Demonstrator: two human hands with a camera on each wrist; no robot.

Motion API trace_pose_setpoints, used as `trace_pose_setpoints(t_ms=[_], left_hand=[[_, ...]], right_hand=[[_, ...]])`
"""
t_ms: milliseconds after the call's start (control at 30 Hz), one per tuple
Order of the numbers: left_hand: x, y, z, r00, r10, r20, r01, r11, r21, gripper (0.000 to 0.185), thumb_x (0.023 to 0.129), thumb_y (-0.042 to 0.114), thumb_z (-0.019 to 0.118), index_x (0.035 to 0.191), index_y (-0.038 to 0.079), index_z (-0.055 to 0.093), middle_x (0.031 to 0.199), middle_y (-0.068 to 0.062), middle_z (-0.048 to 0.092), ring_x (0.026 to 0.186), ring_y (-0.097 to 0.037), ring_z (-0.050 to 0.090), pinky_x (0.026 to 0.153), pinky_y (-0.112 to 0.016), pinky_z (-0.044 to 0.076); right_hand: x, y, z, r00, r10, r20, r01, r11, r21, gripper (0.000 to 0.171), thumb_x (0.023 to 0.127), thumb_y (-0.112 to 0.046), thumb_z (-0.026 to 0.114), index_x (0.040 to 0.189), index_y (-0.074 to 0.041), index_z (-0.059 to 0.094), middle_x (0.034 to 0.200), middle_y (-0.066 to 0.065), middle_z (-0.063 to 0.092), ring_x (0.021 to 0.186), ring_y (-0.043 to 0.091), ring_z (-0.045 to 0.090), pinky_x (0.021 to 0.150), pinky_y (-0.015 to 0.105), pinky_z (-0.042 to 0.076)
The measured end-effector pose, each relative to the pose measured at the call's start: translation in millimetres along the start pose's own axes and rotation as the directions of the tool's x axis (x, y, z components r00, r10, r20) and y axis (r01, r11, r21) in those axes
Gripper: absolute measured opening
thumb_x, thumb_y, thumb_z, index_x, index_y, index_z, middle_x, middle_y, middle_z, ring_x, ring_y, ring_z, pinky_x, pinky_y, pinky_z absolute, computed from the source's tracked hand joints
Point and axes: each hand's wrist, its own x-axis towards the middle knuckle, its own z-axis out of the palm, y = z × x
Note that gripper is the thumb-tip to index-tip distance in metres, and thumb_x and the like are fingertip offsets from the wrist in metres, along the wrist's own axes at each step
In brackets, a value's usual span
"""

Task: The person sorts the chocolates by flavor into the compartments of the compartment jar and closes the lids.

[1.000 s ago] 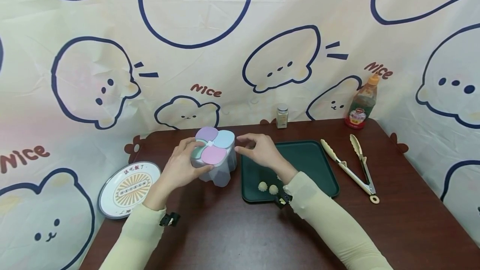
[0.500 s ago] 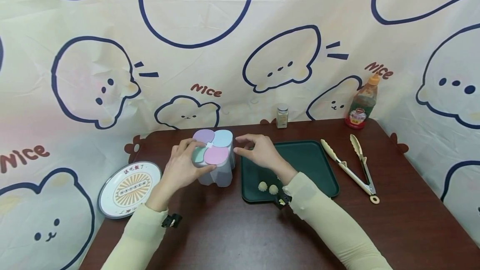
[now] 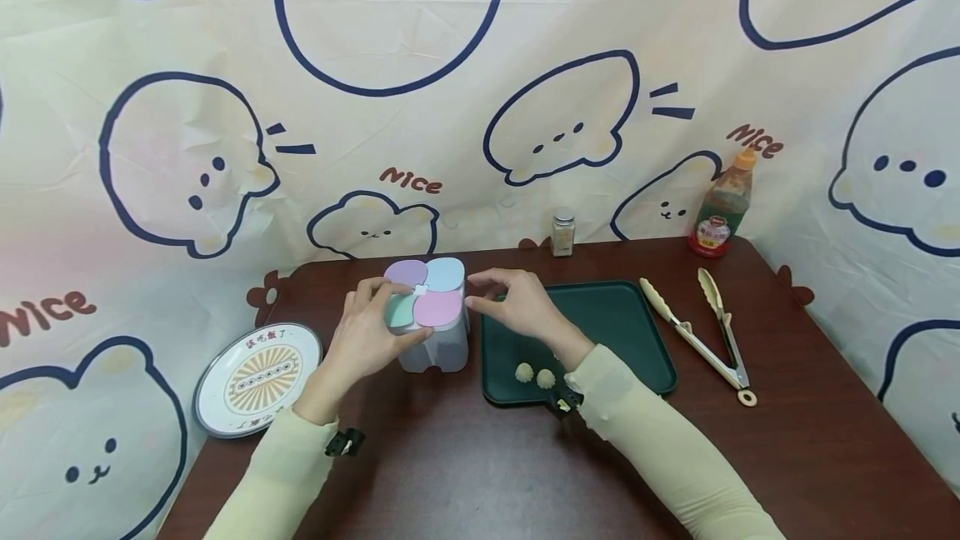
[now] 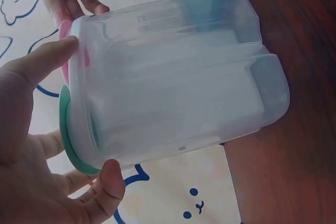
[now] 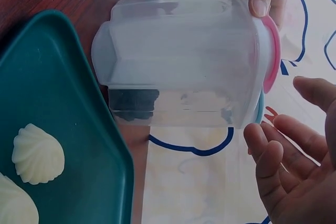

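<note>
Container [image 3: 433, 350] with four coloured lids stands upright on the counter [image 3: 450, 465], just left of the green tray [image 3: 603, 327] near the middle of the head frame. Left hand [image 3: 362, 330] has its grip pinching the container's top; right hand [image 3: 527, 305], fingers loosely spread, is just beside, but I cannot tell if touching.

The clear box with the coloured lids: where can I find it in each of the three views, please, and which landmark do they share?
Head: slightly left of centre, the clear box is between the left hand and the right hand.
Left wrist: across the middle, lid end towards the left edge.
Right wrist: upper middle, lid end towards the right.
Shared landmark: the pink lid, visible in all three.
</note>
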Motion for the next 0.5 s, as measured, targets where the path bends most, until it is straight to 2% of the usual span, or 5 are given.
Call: trace_pose_setpoints(t_ms=[133, 500], left_hand=[[-0.4, -0.3, -0.6, 1.000, 0.001, 0.006, -0.001, 1.000, 0.008, 0.074, 0.078, 0.055, 0.079, 0.138, 0.021, 0.052, 0.151, -0.014, 0.033, 0.126, -0.033, 0.035, 0.094, -0.059, 0.049], [-1.4, 1.1, -3.0, 0.999, 0.017, 0.028, -0.017, 1.000, 0.002, 0.073, 0.080, 0.052, 0.078, 0.139, 0.018, 0.052, 0.154, -0.013, 0.033, 0.128, -0.035, 0.039, 0.098, -0.061, 0.047]], right_hand=[[-0.4, -2.3, 1.6, 1.000, -0.010, 0.008, 0.010, 1.000, 0.012, 0.042, 0.089, -0.036, 0.074, 0.126, -0.016, 0.070, 0.114, 0.002, 0.074, 0.089, 0.013, 0.067, 0.063, 0.027, 0.053], [-0.5, -6.9, 8.1, 0.998, -0.042, 0.042, 0.042, 0.999, 0.000, 0.044, 0.087, -0.035, 0.077, 0.126, -0.017, 0.069, 0.117, 0.007, 0.072, 0.090, 0.012, 0.066, 0.062, 0.026, 0.052]])
